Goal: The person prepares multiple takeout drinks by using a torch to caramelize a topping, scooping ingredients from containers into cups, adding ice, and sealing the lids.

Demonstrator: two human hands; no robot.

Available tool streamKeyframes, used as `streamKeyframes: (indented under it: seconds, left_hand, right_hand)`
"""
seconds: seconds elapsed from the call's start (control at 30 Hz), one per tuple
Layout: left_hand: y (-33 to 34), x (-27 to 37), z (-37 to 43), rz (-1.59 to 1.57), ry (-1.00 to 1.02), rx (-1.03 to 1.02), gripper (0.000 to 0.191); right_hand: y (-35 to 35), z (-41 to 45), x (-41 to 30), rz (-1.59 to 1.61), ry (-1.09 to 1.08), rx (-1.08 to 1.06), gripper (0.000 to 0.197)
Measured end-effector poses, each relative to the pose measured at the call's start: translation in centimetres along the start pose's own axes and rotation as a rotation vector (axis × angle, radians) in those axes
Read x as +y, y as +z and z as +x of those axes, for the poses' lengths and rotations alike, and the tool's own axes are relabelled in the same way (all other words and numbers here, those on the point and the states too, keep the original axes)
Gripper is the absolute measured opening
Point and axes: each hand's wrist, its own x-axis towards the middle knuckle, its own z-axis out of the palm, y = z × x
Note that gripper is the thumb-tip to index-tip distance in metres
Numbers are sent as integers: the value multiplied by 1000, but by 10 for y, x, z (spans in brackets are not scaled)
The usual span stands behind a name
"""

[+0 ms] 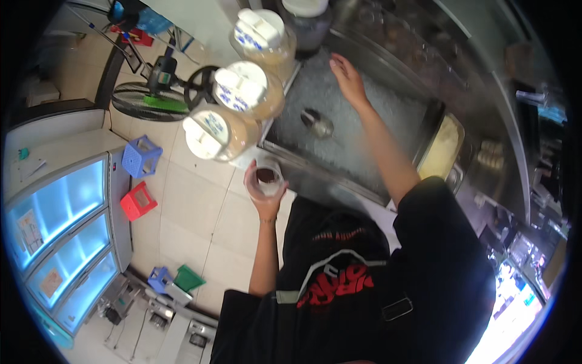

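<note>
My left hand (268, 207) is wrapped around a clear plastic cup (264, 183), with something dark brown in it. The cup is held in front of a steel bin (318, 170). Above this bin, which is filled with crushed ice (354, 154), my right hand (349, 82) stretches out toward the far side. Its fingers are extended, and I see nothing in them. A metal scoop (318, 123) lies on the ice, apart from both hands.
Along the bin's left side stand white-lidded plastic jars (241, 86) of tan contents, with a dark-filled jar (311, 27) behind. A pan of yellow food (441, 145) sits at right. On the floor are a fan (150, 100) and plastic stools (138, 200); lit glass-door refrigerators (68, 232) stand left.
</note>
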Motion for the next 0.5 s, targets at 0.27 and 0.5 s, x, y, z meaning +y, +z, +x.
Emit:
streamKeyframes:
  seconds: [0.27, 0.5]
  left_hand:
    - [-20, 29, 20, -90, 142, -95, 105]
    - [-11, 85, 36, -454, 46, -234, 124]
  right_hand:
    - [-27, -119, 281, -839, 851, -339, 64]
    - [-8, -134, 324, -972, 652, -274, 46]
